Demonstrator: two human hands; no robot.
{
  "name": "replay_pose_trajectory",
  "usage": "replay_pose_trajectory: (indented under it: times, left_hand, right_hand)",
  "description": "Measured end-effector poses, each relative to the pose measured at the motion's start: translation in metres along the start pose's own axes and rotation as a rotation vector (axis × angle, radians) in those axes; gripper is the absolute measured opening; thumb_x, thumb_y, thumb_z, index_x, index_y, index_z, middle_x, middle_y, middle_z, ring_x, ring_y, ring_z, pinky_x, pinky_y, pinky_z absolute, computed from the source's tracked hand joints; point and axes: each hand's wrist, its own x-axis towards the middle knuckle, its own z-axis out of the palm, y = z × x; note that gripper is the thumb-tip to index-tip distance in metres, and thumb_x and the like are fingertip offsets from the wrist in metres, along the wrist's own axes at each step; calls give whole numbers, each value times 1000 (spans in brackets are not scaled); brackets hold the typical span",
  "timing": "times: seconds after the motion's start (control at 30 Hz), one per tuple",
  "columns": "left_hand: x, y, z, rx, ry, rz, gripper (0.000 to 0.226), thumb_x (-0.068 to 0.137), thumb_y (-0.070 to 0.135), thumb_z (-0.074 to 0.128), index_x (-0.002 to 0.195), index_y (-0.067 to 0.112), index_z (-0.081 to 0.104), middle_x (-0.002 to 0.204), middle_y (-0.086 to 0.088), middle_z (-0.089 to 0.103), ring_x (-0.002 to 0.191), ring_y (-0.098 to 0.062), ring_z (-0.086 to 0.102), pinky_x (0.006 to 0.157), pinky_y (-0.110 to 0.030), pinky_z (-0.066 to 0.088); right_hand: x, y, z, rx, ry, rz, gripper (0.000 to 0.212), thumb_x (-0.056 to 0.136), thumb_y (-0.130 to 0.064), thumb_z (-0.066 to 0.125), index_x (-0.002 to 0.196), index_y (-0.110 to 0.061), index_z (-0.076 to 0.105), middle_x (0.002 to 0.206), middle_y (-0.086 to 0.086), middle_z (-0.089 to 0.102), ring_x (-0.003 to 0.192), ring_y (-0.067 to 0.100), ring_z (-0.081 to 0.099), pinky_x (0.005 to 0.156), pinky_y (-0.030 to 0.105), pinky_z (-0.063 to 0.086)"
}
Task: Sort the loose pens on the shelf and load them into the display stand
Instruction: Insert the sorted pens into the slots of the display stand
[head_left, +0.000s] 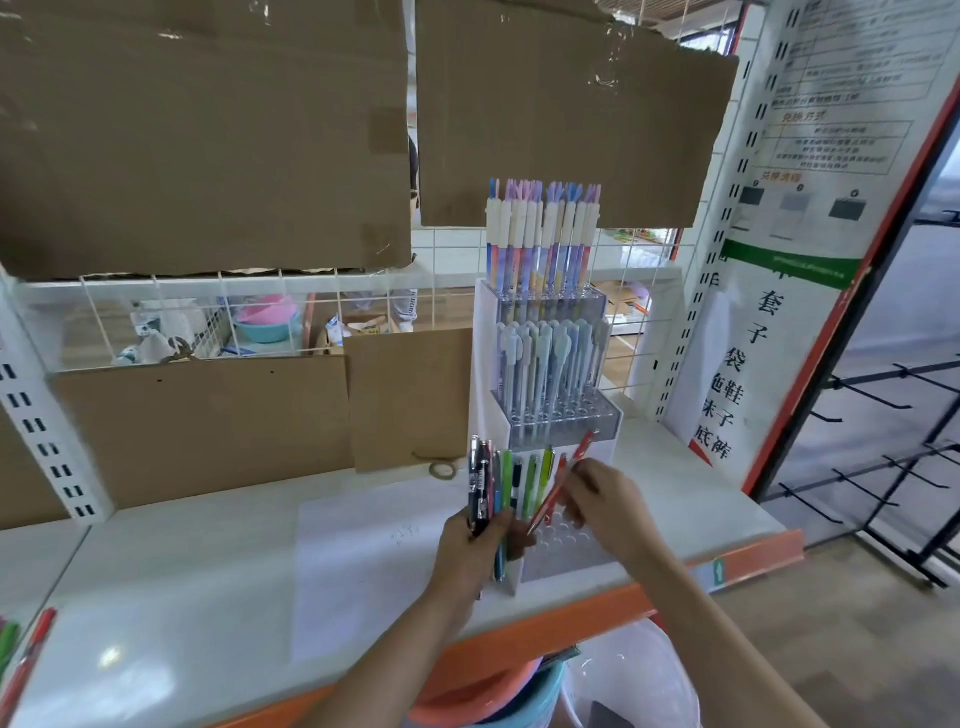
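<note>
The right hand (602, 499) has its fingers curled round one red pen (560, 488), pinching it about mid-barrel. The pen is tilted, tip down and to the left, over the bare holes of the lowest tier (566, 545) of the display stand (485, 364); in my judgement it is angled this way to be steered into a hole. Whether the tip has entered a hole cannot be told.

The left hand (475, 556) grips a bundle of pens (488, 488) upright in a closed fist, just beside the stand's left wall. About five or six barrels show, dark, pink, blue and green; the exact count is not clear. Held upright and close, the bundle serves as a ready stock for the right hand.

In the lowest tier roughly four pens already stand, one black-and-white, two green and one orange, in its back row; the front rows are unfilled, so loading appears to be at an early stage here.

The middle tier (550, 364) holds a full block of pale pastel pens and the top tier (543, 234) a full block of white-capped pens with pink and blue ends; neither block can be counted reliably.

The stand sits toward the right end of the white shelf (208, 571), its lowest tier near the front edge. Two or three loose pens (23, 654), red and green, lie at the far left front corner, well apart from the stand. One roll of tape (442, 470) rests against the cardboard backing (208, 426).
</note>
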Motion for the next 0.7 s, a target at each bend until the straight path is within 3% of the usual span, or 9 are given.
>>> replay_pose_trajectory:
  times: [0.1,0.23,0.43,0.53,0.7]
  left_hand:
    - [4,4,-12,-44,100,-17,11,93,8,55,93,-2,60,71,-9,70,62,-18,68,62,-28,57]
    - [7,8,-19,-44,150,-18,16,92,9,56,95,-6,60,70,-11,67,58,-15,67,55,-22,54]
    - [5,8,-18,-18,111,17,15,93,10,56,95,-4,61,70,-8,67,59,-14,67,56,-21,53]
    - [5,7,-15,-14,102,20,13,93,10,55,90,-1,62,68,-7,68,60,-14,67,58,-23,55]
    - [3,5,-10,-3,63,10,16,93,9,55,90,-5,63,68,-8,67,59,-12,66,60,-22,55]
  right_hand:
    - [15,7,-18,-68,135,-21,15,97,-10,47,84,-7,54,68,5,63,56,14,60,61,32,51]
    - [34,21,-15,-175,104,4,16,98,-9,44,84,-5,51,77,17,65,69,31,63,68,47,54]
    - [46,23,-4,-230,64,44,26,98,-12,43,75,-5,53,75,17,64,70,33,64,66,42,51]
    - [48,30,2,-200,26,67,25,98,-14,46,80,0,57,76,19,65,69,33,64,67,44,53]
    - [47,46,25,-394,-20,74,19,98,-12,43,88,-2,56,90,20,66,79,32,64,65,36,46]
